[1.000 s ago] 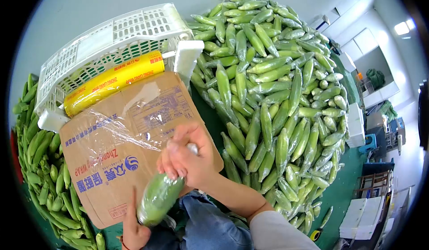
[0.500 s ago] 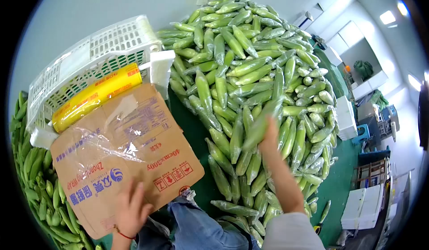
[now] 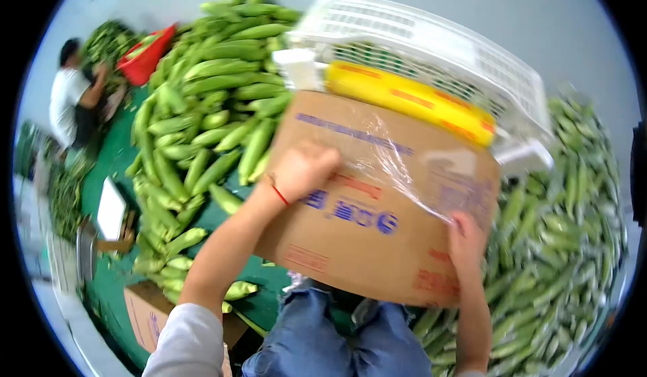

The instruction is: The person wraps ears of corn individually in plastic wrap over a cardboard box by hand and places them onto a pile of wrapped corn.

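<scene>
A flat cardboard box [image 3: 404,256] with blue and red print lies tilted over my knees. Clear plastic wrap [image 3: 394,168] spreads across it from a yellow-printed roll [image 3: 411,101] at its far edge. My left hand [image 3: 306,168], with a red string at the wrist, is closed over the left part of the cardboard, at the near-left side of the wrap; its fingertips are hidden. On the right, my right hand [image 3: 467,239] pinches the wrap's edge, which pulls into creases between both hands. No corn is in either hand.
Behind the roll stands a white plastic crate [image 3: 431,37] with white foam blocks. Unwrapped green corn [image 3: 209,121] is heaped left; wrapped corn [image 3: 566,262] is heaped right. An open carton [image 3: 148,316] lies lower left. Another person [image 3: 71,101] sits far left near a red basket [image 3: 145,57].
The view has swung left. My right hand has let go of a wrapped ear over the right heap and come to the wrap. My left hand has closed and moved further up the cardboard.
</scene>
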Demonstrator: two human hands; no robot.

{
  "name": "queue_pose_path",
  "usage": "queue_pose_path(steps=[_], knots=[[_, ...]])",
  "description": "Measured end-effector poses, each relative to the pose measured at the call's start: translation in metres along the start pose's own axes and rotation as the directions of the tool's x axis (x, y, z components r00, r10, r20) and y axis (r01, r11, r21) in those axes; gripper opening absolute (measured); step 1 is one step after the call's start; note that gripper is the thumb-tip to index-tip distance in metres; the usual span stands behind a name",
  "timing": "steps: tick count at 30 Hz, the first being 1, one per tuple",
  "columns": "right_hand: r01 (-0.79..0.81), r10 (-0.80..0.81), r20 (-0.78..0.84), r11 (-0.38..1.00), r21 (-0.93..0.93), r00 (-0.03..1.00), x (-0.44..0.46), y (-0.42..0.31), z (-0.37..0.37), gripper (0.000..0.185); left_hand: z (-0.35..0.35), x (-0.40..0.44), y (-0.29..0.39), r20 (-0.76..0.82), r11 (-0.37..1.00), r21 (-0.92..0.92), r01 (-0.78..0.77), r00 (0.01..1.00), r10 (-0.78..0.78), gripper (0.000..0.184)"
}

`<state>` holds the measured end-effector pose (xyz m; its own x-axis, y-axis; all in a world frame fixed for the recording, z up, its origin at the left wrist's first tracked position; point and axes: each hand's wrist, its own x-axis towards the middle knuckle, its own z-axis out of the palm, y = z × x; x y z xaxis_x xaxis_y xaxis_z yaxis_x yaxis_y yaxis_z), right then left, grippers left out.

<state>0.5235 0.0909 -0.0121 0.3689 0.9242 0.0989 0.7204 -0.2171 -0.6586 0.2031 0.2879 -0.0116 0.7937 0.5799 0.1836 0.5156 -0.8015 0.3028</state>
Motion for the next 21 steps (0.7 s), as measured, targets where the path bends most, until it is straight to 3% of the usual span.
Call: queue_pose_path(steps=[2, 4, 6, 9, 10, 11, 12, 13, 14, 15, 16, 17, 18, 19, 20, 21], knots=[[-0.147, 0.142, 0.040, 0.969, 0.200, 0.989, -0.019, 0.023, -0.019, 0.008, -0.003, -0.048, 0.011, -0.277, 0.991, 0.000, -0.133, 0.952, 0.128, 0.015], [0.002, -0.017, 0.050, 0.953, 0.303, 0.999, -0.048, 0.028, -0.029, 0.005, -0.017, -0.102, 0.023, -0.251, 0.980, -0.037, -0.194, 0.951, 0.179, 0.017], [0.063, -0.089, 0.235, 0.991, 0.119, 0.968, -0.077, 0.010, -0.040, 0.007, -0.017, -0.142, 0.058, -0.315, 0.987, -0.089, -0.133, 0.944, 0.099, 0.012], [-0.152, 0.086, 0.250, 0.954, 0.257, 0.964, -0.115, 0.035, -0.027, 0.010, -0.001, -0.191, 0.063, -0.404, 0.960, -0.279, 0.008, 0.906, -0.125, 0.013], [-0.153, 0.091, 0.216, 0.944, 0.293, 0.972, -0.115, 0.032, -0.023, 0.009, 0.039, -0.226, 0.051, -0.547, 0.891, -0.363, 0.273, 0.711, -0.441, 0.013], [-0.160, 0.105, 0.180, 0.932, 0.325, 0.978, -0.117, 0.024, -0.018, 0.008, 0.044, -0.233, 0.038, -0.565, 0.657, -0.513, 0.553, 0.358, -0.743, 0.016], [-0.166, 0.123, 0.143, 0.920, 0.354, 0.982, -0.117, 0.016, -0.017, 0.008, 0.062, -0.238, 0.007, -0.414, 0.359, -0.773, 0.523, 0.013, -0.910, 0.032], [-0.316, 0.257, 0.206, 0.882, 0.350, 0.944, -0.116, 0.006, -0.019, 0.008, 0.090, -0.248, -0.027, -0.254, 0.127, -0.849, 0.514, -0.185, -0.949, 0.048], [-0.156, 0.132, 0.112, 0.957, 0.246, 0.985, -0.128, 0.054, -0.007, 0.006, 0.144, -0.270, -0.069, -0.187, -0.004, -0.799, 0.602, -0.254, -0.949, 0.066], [-0.065, 0.046, 0.141, 0.988, 0.137, 0.989, -0.128, 0.059, -0.007, 0.008, 0.181, -0.281, -0.100, -0.139, -0.210, -0.576, 0.790, -0.347, -0.928, 0.087], [0.005, -0.020, 0.141, 0.995, 0.104, 0.990, -0.123, 0.050, -0.009, 0.007, 0.195, -0.282, -0.113, 0.034, -0.315, -0.703, 0.638, -0.412, -0.911, 0.103], [0.060, -0.069, 0.146, 0.996, 0.062, 0.987, -0.117, 0.033, -0.012, 0.006, 0.230, -0.300, -0.139, 0.026, -0.338, -0.694, 0.636, -0.447, -0.894, 0.109], [-0.057, 0.041, 0.160, 0.994, 0.098, 0.986, -0.115, 0.014, -0.017, 0.003, 0.291, -0.342, -0.189, 0.045, -0.242, -0.799, 0.551, -0.347, -0.937, 0.102], [-0.166, 0.139, 0.178, 0.975, 0.146, 0.974, -0.115, 0.000, -0.020, 0.002, 0.287, -0.356, -0.203, 0.138, -0.258, -0.793, 0.551, -0.250, -0.958, 0.092], [-0.126, 0.108, 0.132, 0.983, 0.133, 0.985, -0.118, -0.005, -0.021, 0.002, 0.275, -0.353, -0.205, 0.222, -0.273, -0.790, 0.549, -0.159, -0.962, 0.082], [-0.077, 0.066, 0.093, 0.990, 0.120, 0.993, -0.121, -0.006, -0.020, 0.003, 0.251, -0.340, -0.185, 0.390, -0.385, -0.904, 0.188, -0.008, -0.921, 0.070]])
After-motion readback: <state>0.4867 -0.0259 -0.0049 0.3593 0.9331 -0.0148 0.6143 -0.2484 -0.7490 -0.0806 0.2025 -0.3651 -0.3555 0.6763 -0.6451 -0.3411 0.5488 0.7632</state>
